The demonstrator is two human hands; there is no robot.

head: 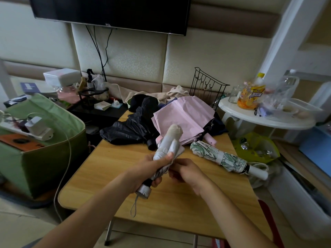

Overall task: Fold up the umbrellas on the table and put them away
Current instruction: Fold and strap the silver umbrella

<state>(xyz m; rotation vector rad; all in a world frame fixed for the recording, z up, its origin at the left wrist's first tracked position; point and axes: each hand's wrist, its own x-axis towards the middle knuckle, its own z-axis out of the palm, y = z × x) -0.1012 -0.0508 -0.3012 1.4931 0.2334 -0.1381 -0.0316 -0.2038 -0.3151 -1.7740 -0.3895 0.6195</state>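
Note:
My left hand [152, 168] grips a folded silver-grey umbrella [170, 142] around its lower part, tip pointing up and away, its silver handle [143, 191] and wrist loop hanging below. My right hand [186, 171] pinches the umbrella's fabric or strap close beside the left thumb. On the wooden table [161, 208] lie a rolled green-leaf-patterned umbrella [222, 158] with a white handle at right, a loose pink umbrella [186, 119] behind, and a crumpled black umbrella [130, 129] at left.
A green fabric box [44, 149] with a charger and cable stands left of the table. A white round side table [265, 119] with bottles and jars stands at right. Clothes, a black wire rack [206, 85] and clutter sit at the back. A yellow-green bag [258, 149] lies at right.

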